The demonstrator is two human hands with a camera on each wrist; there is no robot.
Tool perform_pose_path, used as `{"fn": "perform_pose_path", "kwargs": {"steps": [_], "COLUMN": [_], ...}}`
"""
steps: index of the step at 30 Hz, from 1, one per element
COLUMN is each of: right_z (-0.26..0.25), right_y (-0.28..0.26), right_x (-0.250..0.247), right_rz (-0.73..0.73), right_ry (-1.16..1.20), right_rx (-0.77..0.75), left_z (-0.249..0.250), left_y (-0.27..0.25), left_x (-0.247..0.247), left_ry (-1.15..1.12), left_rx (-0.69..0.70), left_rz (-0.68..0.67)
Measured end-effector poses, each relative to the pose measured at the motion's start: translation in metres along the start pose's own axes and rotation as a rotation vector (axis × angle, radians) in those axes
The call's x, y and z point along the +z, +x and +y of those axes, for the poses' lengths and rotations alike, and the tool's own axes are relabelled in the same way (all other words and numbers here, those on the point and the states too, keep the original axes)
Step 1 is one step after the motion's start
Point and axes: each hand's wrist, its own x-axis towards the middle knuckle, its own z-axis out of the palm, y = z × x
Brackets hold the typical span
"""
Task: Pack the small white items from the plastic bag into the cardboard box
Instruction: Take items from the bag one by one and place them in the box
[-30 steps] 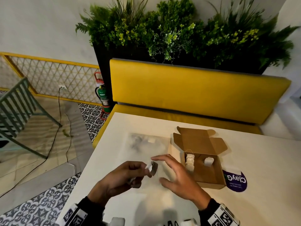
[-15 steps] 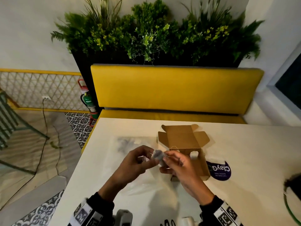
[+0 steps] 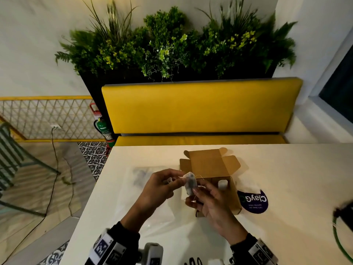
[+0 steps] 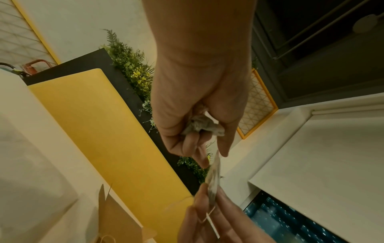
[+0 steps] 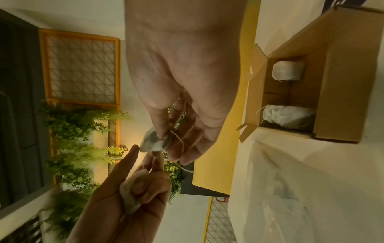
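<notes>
- Our right hand [image 3: 212, 199] pinches a small white tea bag [image 3: 190, 183] at frame centre; our left hand [image 3: 160, 186] curls round another [image 5: 130, 197].
- They look light, soft, tearable; best pinched by the paper edge over the cardboard box [image 3: 232, 196].

A small white tea bag [image 3: 189, 183], string trailing, is held above the table at 9 o'clock of the open cardboard box [image 3: 219, 180]. Two white bags [image 5: 287, 69] stand inside. The clear plastic bag [image 3: 152, 197] lies flat, seemingly near-empty, at 9 o'clock.
</notes>
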Motion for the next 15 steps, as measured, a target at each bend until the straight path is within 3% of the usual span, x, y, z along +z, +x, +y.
{"fn": "perform_pose_path", "kwargs": {"steps": [7,15], "right_z": [0.002,-0.012], "right_y": [0.002,0.008], "right_x": [-0.006,-0.018], "right_rz": [-0.030,-0.036], "right_ry": [-0.014,-0.250], "right_rx": [-0.026,-0.187], "left_z": [-0.004,-0.012], "left_y": [0.009,0.021], "left_x": [0.007,0.013], "left_ry": [0.007,0.063], "left_rx": [0.009,0.004], "left_rz": [0.065,-0.064]}}
